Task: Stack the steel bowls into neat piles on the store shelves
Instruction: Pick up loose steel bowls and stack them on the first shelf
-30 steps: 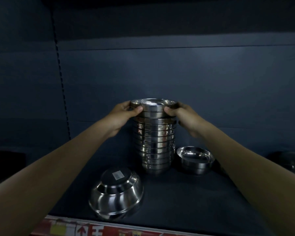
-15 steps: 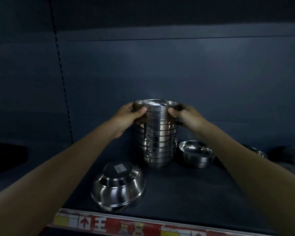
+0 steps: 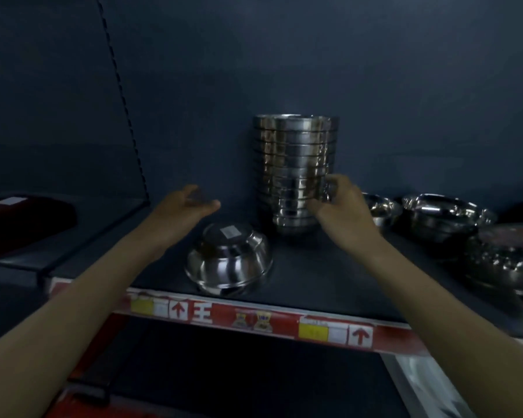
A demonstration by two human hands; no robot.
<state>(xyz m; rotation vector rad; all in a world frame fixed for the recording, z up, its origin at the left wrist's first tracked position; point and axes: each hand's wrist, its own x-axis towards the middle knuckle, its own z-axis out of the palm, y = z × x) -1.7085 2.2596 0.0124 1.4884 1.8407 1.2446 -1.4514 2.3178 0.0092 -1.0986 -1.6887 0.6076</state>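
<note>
At the far left a dark red box (image 3: 21, 218) lies on the neighbouring shelf, well apart from the work. The left hand (image 3: 184, 206), which a moment ago pressed the rim of the top bowl, has let go and dropped; it now hangs open with relaxed fingers, holding nothing, just above and behind the upturned bowl (image 3: 228, 259) with the label on its base. Next comes the pile of bowls (image 3: 295, 173), standing upright and even at the back of the shelf (image 3: 314, 285), its top bowl now seated. The right hand (image 3: 341, 206) has also slid down and cups the pile's lower right side, thumb in front; whether it grips or only touches I cannot tell. Behind it sit a single bowl (image 3: 381, 208), then a wider bowl (image 3: 444, 215). This pile looks finished; the upturned bowl is probably next.
</note>
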